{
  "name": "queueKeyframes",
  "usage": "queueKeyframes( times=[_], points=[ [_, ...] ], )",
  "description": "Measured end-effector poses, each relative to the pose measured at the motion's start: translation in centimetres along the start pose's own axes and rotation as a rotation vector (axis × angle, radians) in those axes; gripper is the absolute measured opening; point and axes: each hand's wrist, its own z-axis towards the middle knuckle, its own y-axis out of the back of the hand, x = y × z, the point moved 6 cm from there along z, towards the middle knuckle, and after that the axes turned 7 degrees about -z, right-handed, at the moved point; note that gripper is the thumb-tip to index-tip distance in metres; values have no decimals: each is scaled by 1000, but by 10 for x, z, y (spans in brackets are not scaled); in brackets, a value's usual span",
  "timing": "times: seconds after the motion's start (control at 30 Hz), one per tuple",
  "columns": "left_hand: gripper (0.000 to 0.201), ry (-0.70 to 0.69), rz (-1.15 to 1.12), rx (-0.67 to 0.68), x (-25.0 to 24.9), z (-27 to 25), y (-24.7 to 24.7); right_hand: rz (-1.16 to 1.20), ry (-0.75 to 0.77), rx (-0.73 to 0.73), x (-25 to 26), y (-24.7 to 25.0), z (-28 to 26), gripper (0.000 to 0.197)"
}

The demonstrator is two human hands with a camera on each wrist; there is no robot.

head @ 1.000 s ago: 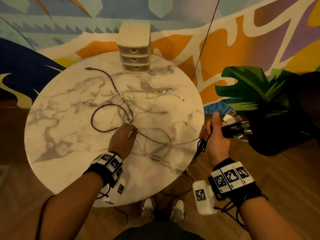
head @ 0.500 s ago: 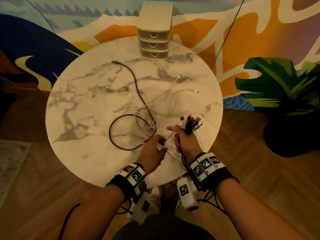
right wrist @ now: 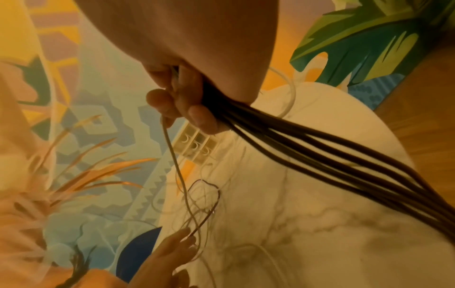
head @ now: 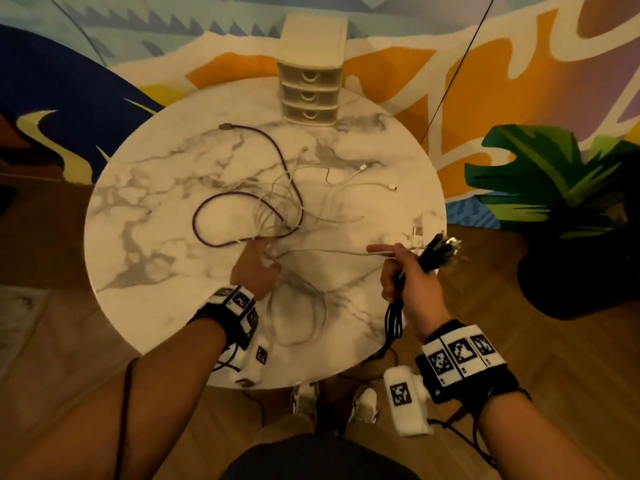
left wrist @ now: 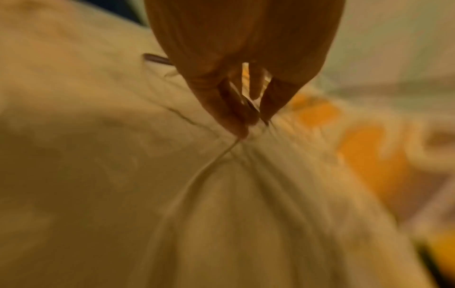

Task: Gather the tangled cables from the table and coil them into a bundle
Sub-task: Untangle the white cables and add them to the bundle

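Observation:
On the round marble table (head: pixel 145 258) lies a tangle of thin white cables (head: pixel 277 209) threaded through a purple cable (head: pixel 221 199) that loops at centre. My left hand (head: pixel 258 268) pinches white strands at the near edge of the tangle; the blurred left wrist view shows the left hand (left wrist: pixel 248 124) with its fingertips closed on them. My right hand (head: pixel 398 268) grips a bundle of black cables (head: pixel 440 251) near the table's right rim, plugs pointing up. One white cable (head: pixel 329 251) stretches between both hands. In the right wrist view the right hand (right wrist: pixel 182 105) holds the black cables (right wrist: pixel 320 155).
A small cream drawer unit (head: pixel 311 74) stands at the table's far edge. A white cable loop (head: pixel 298 313) lies near the front edge. To the right on the wooden floor is a dark plant pot (head: pixel 571 271). A thin black wire (head: pixel 450 64) hangs by the wall.
My right hand came in beside the left hand, took a white cable, and has now drawn back to the right, stretching it. The left hand stays on the tangle.

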Motion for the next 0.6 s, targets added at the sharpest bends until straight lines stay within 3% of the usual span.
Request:
queueKeyframes(
  times=[0.07,0.1,0.2,0.27,0.3,0.37,0.4,0.47,0.53,0.6],
  points=[
    [46,43,-227,-164,5,2,22,27,-2,-34,5,8,-2,45],
    [40,35,-212,-219,5,-2,29,34,3,-60,7,12,-1,45],
    [35,-262,66,-264,-28,-33,28,23,5,-65,11,7,1,46],
    [46,-378,48,-100,-57,-54,1,22,-25,-61,6,-6,0,48],
    [49,-345,-10,35,-63,-60,-18,23,-38,-65,3,-12,-2,49],
    [40,-114,-193,292,-51,-61,-50,35,-34,-66,1,-21,-5,50],
    [32,25,-274,346,-39,-58,-57,50,-27,-82,1,-20,-7,51],
    [19,157,-219,280,-5,-47,-43,112,-38,-144,3,-11,-10,52],
    [13,113,-1,104,17,-30,-8,195,-61,-232,3,4,-14,54],
    [15,39,6,-56,16,-20,21,233,-61,-272,2,15,-16,52]
  ],
)
